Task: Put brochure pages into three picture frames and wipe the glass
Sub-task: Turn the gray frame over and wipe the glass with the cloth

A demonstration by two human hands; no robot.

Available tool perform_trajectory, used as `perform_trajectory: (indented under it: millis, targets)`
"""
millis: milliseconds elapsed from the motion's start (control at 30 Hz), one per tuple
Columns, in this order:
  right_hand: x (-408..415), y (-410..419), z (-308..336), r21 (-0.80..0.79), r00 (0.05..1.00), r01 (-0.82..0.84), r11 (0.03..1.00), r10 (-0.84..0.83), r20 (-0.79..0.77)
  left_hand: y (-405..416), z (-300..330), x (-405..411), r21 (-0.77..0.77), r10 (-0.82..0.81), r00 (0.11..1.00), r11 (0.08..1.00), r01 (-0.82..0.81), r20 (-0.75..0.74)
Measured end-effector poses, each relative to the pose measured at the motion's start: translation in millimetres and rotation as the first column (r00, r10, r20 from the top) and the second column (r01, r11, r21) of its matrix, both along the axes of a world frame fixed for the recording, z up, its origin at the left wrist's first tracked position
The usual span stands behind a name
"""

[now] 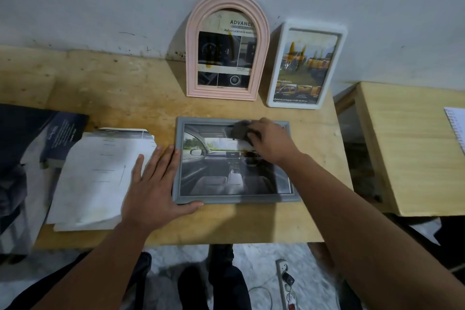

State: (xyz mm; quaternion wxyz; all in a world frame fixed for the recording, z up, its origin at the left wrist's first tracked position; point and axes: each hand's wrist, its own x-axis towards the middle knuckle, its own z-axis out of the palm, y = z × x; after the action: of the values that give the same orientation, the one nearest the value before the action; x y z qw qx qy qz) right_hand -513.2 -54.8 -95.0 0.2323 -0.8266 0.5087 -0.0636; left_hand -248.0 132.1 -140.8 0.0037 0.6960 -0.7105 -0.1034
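- The grey frame (235, 161) lies flat on the wooden table (125, 88), long axis left to right.
- The right hand (270, 139) grips a dark cloth (240, 129) at the glass's far edge; unwiped glass lies toward the person.
- The left hand (153, 184), fingers spread flat, steadies the frame's left side.

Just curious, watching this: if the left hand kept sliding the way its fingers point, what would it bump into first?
The left hand lies flat, fingers aimed up and slightly right along the grey frame's left edge. Ahead is bare table, then probably the pink arched frame against the wall; depth is unclear.
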Motion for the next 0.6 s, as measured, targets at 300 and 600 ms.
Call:
perform_trajectory:
  millis: [300, 600]
  targets:
    - [-30.7, 76.9, 7.7, 0.198, 0.965, -0.26, 0.945, 0.26, 0.03, 0.7, 0.4, 0.6, 0.014, 0.007, 1.0, 1.0, -0.007, 0.011]
    - [-20.4, 15.6, 1.4, 0.004, 0.999, -0.04, 0.999, 0.04, -0.025, -0.4, -0.1, -0.6, 0.009, 0.005, 1.0, 1.0, -0.005, 0.009]
